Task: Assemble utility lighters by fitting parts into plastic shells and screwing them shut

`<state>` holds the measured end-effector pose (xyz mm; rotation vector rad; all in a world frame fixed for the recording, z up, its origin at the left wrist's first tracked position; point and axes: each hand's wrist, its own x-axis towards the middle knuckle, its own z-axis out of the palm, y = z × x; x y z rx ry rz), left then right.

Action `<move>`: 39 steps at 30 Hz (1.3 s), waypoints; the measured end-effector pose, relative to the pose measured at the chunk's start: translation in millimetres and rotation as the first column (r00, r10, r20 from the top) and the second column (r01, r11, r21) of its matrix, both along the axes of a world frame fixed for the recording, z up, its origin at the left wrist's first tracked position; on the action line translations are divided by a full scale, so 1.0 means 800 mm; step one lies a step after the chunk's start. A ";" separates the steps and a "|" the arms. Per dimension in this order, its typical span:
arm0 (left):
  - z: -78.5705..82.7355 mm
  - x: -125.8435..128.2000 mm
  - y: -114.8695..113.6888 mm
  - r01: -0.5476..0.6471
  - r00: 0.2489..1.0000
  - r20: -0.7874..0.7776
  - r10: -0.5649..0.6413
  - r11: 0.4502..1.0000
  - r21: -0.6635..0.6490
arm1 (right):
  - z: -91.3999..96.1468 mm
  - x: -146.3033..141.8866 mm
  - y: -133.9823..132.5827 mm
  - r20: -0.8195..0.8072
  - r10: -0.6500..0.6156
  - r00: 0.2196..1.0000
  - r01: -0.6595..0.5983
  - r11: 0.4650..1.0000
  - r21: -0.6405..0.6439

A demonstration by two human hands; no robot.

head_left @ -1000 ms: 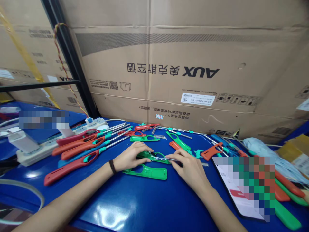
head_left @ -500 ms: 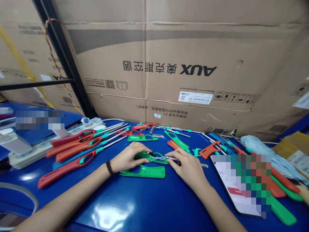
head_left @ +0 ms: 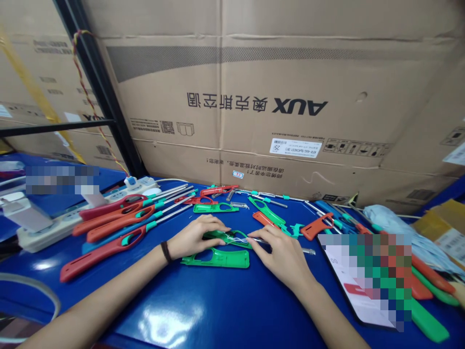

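At the middle of the blue table, my left hand [head_left: 196,236] pinches a green lighter handle half [head_left: 244,233] between thumb and fingers. My right hand [head_left: 281,249] is closed on a thin metal lighter tube [head_left: 309,251], whose tip sticks out to the right beneath the hand. Thin pale wires [head_left: 238,239] run between the two hands, over the held handle half. Just in front, a second green handle half [head_left: 228,259] lies on the table with its inner side up. My fingers cover parts of the held pieces.
Assembled lighters [head_left: 105,249] and a power strip [head_left: 43,232] lie left. Loose red and green handle halves [head_left: 269,211] and metal tubes lie behind my hands. A phone [head_left: 358,291] and more lighters [head_left: 430,320] lie right. A large cardboard box [head_left: 232,63] stands behind.
My right hand has shifted slightly, and its fingers sit a little differently on the metal tube. My left hand keeps its hold; the whole view has moved slightly.
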<state>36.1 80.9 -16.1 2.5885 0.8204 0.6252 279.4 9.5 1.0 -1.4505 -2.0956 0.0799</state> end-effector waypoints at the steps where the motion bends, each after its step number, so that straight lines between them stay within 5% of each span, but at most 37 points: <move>1: 0.000 0.000 0.000 0.001 1.000 -0.002 -0.001 1.000 -0.003 | 0.000 0.001 0.000 -0.003 -0.008 1.000 0.008 1.000 0.002; 39: 0.001 0.000 -0.002 0.055 0.996 -0.074 -0.049 0.995 0.078 | 0.002 0.006 0.003 -0.025 -0.069 0.997 0.068 0.996 -0.057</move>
